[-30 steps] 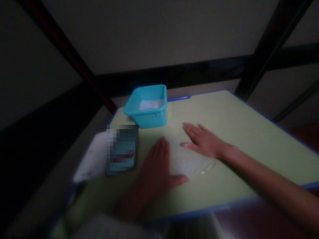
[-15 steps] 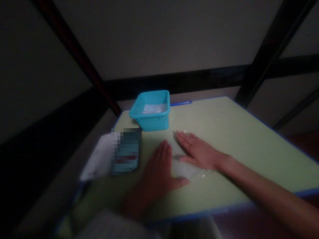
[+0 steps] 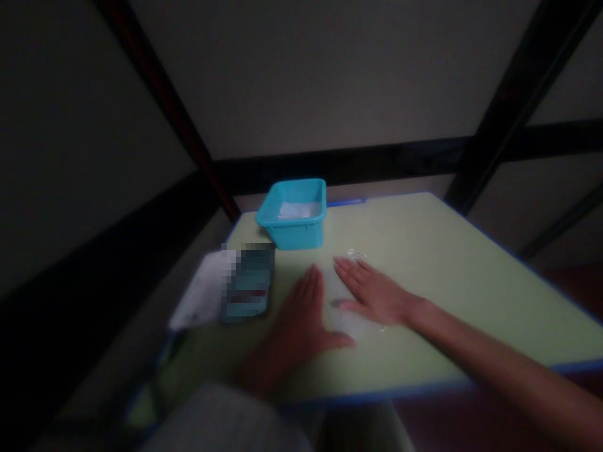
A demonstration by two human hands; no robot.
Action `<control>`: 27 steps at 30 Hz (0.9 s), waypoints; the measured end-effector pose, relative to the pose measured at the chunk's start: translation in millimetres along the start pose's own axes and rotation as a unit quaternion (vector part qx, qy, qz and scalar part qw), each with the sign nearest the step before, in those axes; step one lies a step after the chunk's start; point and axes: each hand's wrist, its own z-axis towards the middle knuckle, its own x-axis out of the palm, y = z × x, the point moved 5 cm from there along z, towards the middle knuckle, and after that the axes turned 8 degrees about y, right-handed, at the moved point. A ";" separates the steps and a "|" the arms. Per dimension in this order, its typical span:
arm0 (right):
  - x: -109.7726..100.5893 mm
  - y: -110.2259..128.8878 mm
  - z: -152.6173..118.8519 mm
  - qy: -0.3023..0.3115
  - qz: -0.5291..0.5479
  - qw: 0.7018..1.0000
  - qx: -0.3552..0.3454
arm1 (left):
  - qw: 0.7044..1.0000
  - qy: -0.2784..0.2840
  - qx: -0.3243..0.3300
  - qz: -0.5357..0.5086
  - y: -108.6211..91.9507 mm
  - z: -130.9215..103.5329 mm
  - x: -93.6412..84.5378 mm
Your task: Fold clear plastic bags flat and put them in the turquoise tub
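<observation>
A clear plastic bag (image 3: 353,323) with something whitish in it lies flat on the pale yellow-green table (image 3: 409,232). My right hand (image 3: 372,290) rests palm down on the bag, fingers stretched and thumb out to the left. At the bag's left edge is my left hand (image 3: 304,317), laid flat with its fingers together and its thumb pointing right across the near corner. Neither hand grips anything. Parts of the bag are hidden under both hands, and its contents are too blurred to name.
A turquoise plastic basket (image 3: 296,236) with white sheets or packets inside stands at the back left. Nearer, a phone-like, pixelated flat object (image 3: 249,285) lies beside white paper (image 3: 202,292) at the left edge. A blue pen-like strip (image 3: 346,203) lies along the far edge.
The camera view has shifted slightly, so the basket and table appear a little further right and lower. Both hands stay flat in nearly the same places around the bag.
</observation>
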 end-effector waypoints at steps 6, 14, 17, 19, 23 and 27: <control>-0.9 -0.7 0.6 0.008 0.003 1.000 0.003 | 1.000 -0.002 -0.001 0.005 10.8 -1.7 -1.9; 1.4 -3.2 1.1 -0.005 0.014 1.000 -0.001 | 0.999 0.001 0.010 0.034 10.2 -3.9 -6.0; -0.8 -1.8 0.4 -0.014 0.015 1.000 -0.002 | 0.999 0.002 0.009 0.033 9.6 -3.8 -6.3; -3.0 -0.7 -0.9 -0.019 0.012 1.000 -0.003 | 0.999 0.004 0.006 0.034 9.5 -3.6 -6.8; -6.7 -1.0 -8.8 -0.024 0.003 1.000 0.000 | 0.999 0.022 0.003 0.039 9.0 -3.3 -7.2; -7.7 -7.3 -24.4 -0.028 -0.005 1.000 0.008 | 0.999 0.032 0.002 0.036 8.2 -3.2 -9.3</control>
